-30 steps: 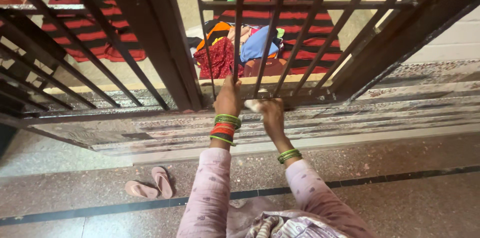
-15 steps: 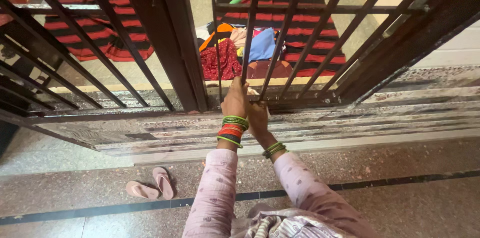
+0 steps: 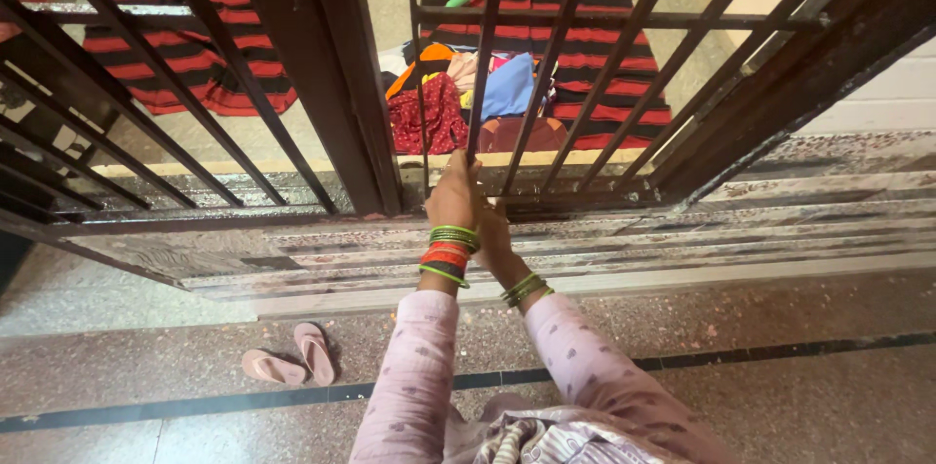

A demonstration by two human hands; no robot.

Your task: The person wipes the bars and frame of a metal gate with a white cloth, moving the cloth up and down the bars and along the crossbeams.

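Dark brown metal bars make up the tall grille gate [image 3: 604, 64] that fills the upper half of the view, its thick upright post [image 3: 322, 64] standing left of centre and its bottom rail running just above a worn, paint-streaked stone threshold [image 3: 682, 240]. Speckled grey terrazzo floor [image 3: 799, 367] with a thin dark inlay strip lies on the near side. Beyond the bars, red-and-black striped mats [image 3: 595, 45] are spread on the far floor, with a loose pile of coloured clothes [image 3: 468, 94] in orange, blue and red heaped between them. Pink flat sandals [image 3: 292, 359] lie as a pair on the terrazzo, well left of the person's pink-sleeved arms. At the foot of the gate, the left hand [image 3: 454, 193], its wrist stacked with green and red bangles, is clamped around one thin vertical bar [image 3: 475, 84] just above the bottom rail. The right hand [image 3: 493, 230], wearing green bangles, sits touching the left from behind and is mostly hidden, so its grip cannot be told.
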